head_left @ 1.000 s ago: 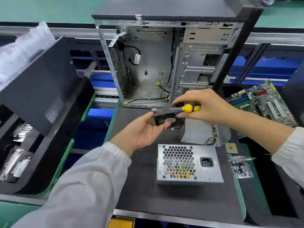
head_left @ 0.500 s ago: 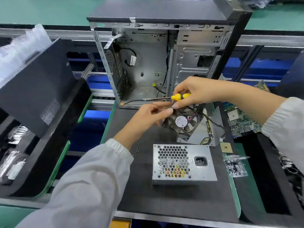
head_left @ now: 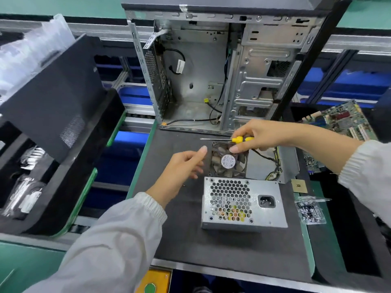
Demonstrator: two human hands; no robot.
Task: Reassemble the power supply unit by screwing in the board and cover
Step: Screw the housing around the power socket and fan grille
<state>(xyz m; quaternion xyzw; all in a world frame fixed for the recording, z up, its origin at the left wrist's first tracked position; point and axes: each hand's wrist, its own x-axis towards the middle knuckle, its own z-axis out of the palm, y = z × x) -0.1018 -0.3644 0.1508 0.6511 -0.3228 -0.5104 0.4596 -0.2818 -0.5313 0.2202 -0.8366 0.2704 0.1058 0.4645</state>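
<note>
a fan (head_left: pixel 229 161) is propped on the bench (head_left: pixel 184 240) behind the psu case (head_left: pixel 243 205), nearer the right hand (head_left: pixel 259 135), whose grip is clamped on a screwdriver (head_left: pixel 227 139) w/ shaft lying leftward; left hand (head_left: pixel 182 168) loosely curled, holding nothing.

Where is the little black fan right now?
In the head view the fan sits mid-table, just behind the power supply box, under the right hand holding the screwdriver.

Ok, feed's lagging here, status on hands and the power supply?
Right hand grips screwdriver, fingertip on fan. Left hand loose, holding nothing. Power supply flat on mat, untouched. Nothing blocking.
</note>
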